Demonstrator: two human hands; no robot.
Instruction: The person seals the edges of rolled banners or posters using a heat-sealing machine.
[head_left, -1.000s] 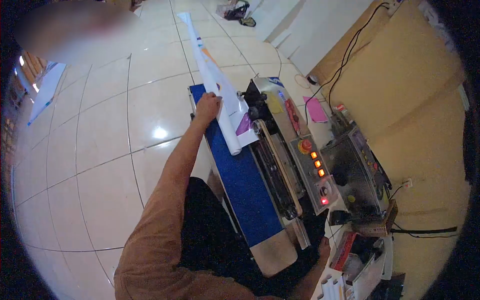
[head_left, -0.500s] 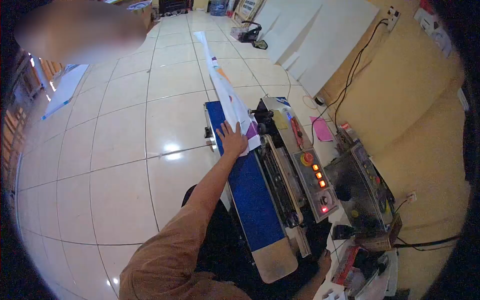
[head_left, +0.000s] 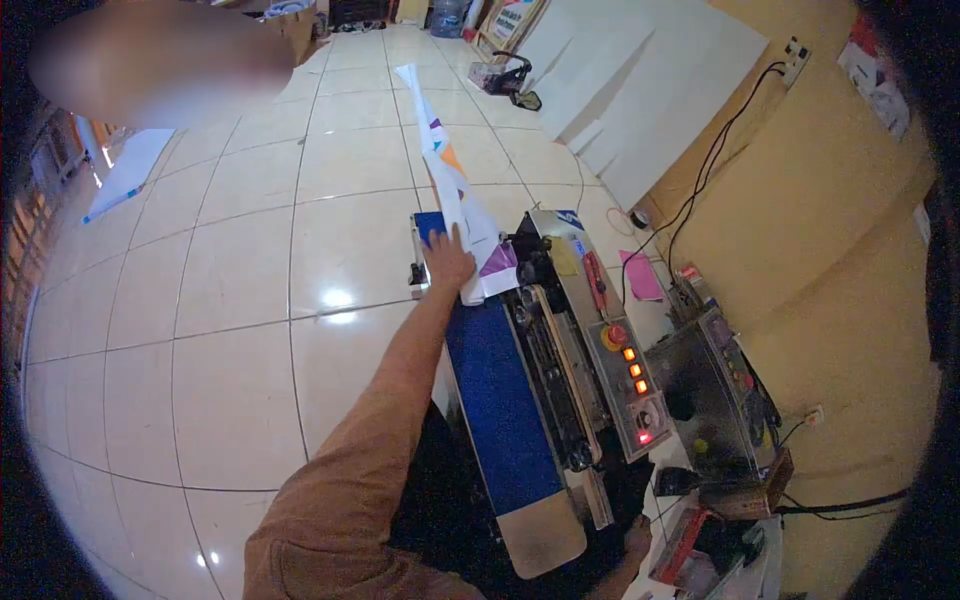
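Observation:
My left hand (head_left: 450, 264) lies with spread fingers on the left edge of a long folded white plastic sheet (head_left: 480, 230) with purple and orange print. The sheet's near end rests on the blue conveyor belt (head_left: 495, 400) of a band sealer, its right edge at the sealing rollers. Its far end stretches past the machine over the floor. My right hand (head_left: 637, 540) is low at the right, near the machine's near end and dark cloth. Its fingers are too dim to make out.
The control panel (head_left: 628, 375) has lit orange buttons and a red knob (head_left: 613, 337). A red-handled tool (head_left: 594, 280) lies on the housing. Right of it stand another dark machine (head_left: 710, 385) and a red box (head_left: 682, 545). White boards (head_left: 640, 90) lean on the wall, with hanging cables (head_left: 715, 150).
My left hand has shifted slightly left on the sheet, and its fingers now lie nearer the sheet's left edge. The view has tilted a little. My right hand stays low at the right.

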